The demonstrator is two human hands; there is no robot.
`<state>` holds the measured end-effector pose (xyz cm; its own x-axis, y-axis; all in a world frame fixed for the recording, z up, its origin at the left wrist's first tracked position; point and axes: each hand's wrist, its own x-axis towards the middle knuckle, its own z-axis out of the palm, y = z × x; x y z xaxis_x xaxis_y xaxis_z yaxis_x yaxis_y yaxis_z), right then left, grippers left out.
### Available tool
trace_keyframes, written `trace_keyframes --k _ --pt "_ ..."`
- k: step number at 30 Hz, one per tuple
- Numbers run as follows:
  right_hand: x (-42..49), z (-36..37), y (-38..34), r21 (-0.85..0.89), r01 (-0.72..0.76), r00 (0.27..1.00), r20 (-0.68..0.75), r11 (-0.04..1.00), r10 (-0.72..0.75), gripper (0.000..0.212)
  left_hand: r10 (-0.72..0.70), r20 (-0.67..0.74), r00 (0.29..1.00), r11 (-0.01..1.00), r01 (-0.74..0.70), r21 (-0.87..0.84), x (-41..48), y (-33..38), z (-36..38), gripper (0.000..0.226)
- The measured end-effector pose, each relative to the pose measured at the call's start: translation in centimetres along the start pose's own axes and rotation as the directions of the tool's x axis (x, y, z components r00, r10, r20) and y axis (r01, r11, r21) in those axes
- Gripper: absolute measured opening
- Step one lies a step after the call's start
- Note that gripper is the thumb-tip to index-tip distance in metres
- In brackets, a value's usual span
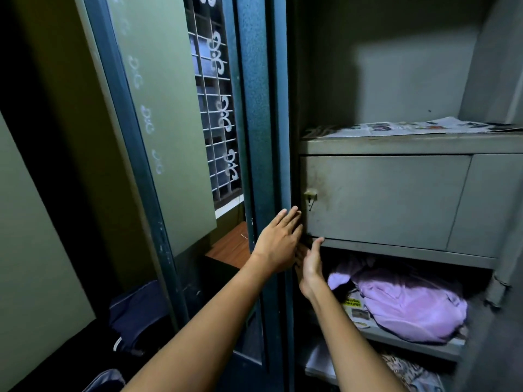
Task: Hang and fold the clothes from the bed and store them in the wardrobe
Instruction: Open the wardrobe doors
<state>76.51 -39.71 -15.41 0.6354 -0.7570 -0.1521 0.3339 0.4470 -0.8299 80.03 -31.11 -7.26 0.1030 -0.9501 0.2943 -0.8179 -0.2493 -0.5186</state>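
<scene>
I face an open grey metal wardrobe (396, 145). Its dark teal door (263, 137) stands edge-on at centre. My left hand (278, 241) lies flat with straight fingers against the door's edge. My right hand (310, 264) is just below it, fingers straight, thumb raised near the lower edge of a locker compartment (385, 199). Neither hand holds anything. A pale purple garment (407, 301) lies bundled on the shelf under the locker, on newspaper. Patterned cloth (410, 372) shows on the shelf below.
Newspaper (410, 127) lines the upper shelf. A mirrored door panel (164, 108) reflects a window grille on the left. A brown wooden surface (230, 244) sits behind the door. Dark bags (135, 315) lie on the floor at lower left.
</scene>
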Motion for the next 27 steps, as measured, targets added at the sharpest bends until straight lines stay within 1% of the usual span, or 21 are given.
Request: trace_keyframes --k 4,8,10,11,13,14,17,20,22,24,25,27 --pt "-0.8 -0.9 0.3 -0.084 -0.018 0.998 0.052 0.996 0.022 0.087 0.005 -0.046 0.999 0.999 -0.003 0.044 -1.2 0.6 0.1 0.053" --pt "-3.2 -1.5 1.0 -0.14 -0.047 0.992 0.109 0.989 0.062 0.078 -0.005 -0.031 0.999 0.99 0.01 0.144 -3.1 1.6 -0.7 0.047" --pt "-4.5 -1.6 1.6 -0.148 -0.07 0.986 0.137 0.987 0.09 0.078 -0.105 -0.004 0.994 0.981 0.104 0.163 -4.8 2.0 -1.6 0.039" --pt "-5.2 -1.5 1.8 -0.146 -0.082 0.983 0.153 0.986 0.104 0.079 -0.149 0.034 0.988 0.979 0.143 0.146 -5.6 2.1 -2.3 0.033" --pt "-6.6 -0.7 2.6 -0.13 -0.132 0.966 0.206 0.983 0.156 0.08 -0.204 0.048 0.978 0.975 0.199 0.096 -7.7 2.3 -3.5 0.028" --pt "-7.3 -0.1 3.0 -0.121 -0.157 0.956 0.229 0.98 0.181 0.08 -0.236 0.044 0.971 0.97 0.233 0.069 -8.8 2.2 -3.8 0.03" --pt "-9.1 2.1 4.4 -0.114 -0.209 0.921 0.311 0.971 0.235 0.077 -0.345 0.02 0.938 0.939 0.344 0.019 -12.3 1.8 -4.8 0.048" --pt "-11.4 5.0 5.5 -0.153 -0.248 0.876 0.386 0.956 0.289 0.082 -0.417 0.023 0.908 0.909 0.417 0.029 -15.9 1.1 -5.3 0.052" --pt "-12.9 7.0 6.1 -0.18 -0.263 0.841 0.438 0.948 0.317 0.077 -0.483 0.025 0.875 0.875 0.481 0.048 -18.2 0.5 -5.7 0.05" --pt "-14.0 9.0 7.2 -0.204 -0.279 0.799 0.493 0.938 0.345 0.075 -0.548 0.005 0.837 0.836 0.547 0.05 -20.3 -0.3 -5.9 0.037" --pt "-14.4 10.1 7.7 -0.225 -0.266 0.791 0.504 0.937 0.346 0.076 -0.574 -0.015 0.819 0.817 0.573 0.054 -21.3 -0.8 -5.7 0.031" --pt "-15.1 11.9 8.8 -0.255 -0.212 0.787 0.527 0.944 0.319 0.077 -0.633 -0.051 0.772 0.77 0.635 0.059 -23.2 -1.7 -5.2 0.03"
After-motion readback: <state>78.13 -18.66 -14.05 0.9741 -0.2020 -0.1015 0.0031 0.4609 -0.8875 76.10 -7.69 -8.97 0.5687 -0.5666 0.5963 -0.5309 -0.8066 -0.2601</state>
